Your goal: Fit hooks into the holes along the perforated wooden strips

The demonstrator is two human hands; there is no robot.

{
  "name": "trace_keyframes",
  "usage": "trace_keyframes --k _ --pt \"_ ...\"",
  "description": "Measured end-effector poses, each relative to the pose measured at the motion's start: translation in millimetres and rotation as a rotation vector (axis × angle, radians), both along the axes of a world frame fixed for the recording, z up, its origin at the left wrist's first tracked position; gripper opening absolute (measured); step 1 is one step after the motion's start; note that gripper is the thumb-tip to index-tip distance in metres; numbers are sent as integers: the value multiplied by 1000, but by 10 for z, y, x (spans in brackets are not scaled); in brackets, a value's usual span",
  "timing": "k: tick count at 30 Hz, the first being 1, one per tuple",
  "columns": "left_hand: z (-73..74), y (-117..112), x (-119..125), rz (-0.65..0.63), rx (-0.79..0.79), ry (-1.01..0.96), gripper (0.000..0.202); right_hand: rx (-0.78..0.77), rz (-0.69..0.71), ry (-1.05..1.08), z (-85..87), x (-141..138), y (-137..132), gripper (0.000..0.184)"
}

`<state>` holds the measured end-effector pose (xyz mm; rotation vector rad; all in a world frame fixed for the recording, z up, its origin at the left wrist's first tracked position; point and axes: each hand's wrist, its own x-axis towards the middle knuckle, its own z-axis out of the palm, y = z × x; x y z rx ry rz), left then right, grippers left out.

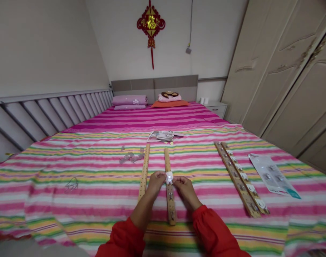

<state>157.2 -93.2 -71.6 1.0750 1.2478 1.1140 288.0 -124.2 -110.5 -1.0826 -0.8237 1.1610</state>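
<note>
Both of my hands meet over a narrow wooden strip (pixel 167 162) with holes that lies lengthwise on the striped bed cover. A small white square card (pixel 169 177) with a shiny piece on it lies across this strip. My left hand (pixel 157 182) pinches the card's left edge, and my right hand (pixel 184 188) pinches its right edge. Nearer to me, small metal pieces (pixel 171 195) sit on the same strip. Just left of it lies a second wooden strip (pixel 144 171) dotted with holes, partly behind my left hand and forearm.
To the right, two wooden strips (pixel 234 175) carry metal pieces and white cards, beside a clear package (pixel 271 175). A plastic bag (pixel 163 135) lies beyond the middle strips. Clear plastic scraps (pixel 132 157) and a thin loop (pixel 72 184) lie left. A bed rail (pixel 50 110) runs along the left.
</note>
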Motion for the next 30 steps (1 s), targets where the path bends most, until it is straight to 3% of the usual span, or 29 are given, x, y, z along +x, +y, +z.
trace_keyframes --k 10,30 --pt "-136 67 -1 18 33 94 1 -10 -35 -12 -75 -17 30 17" --pt "-258 109 11 24 44 64 14 -12 -47 -47 -92 -20 27 19"
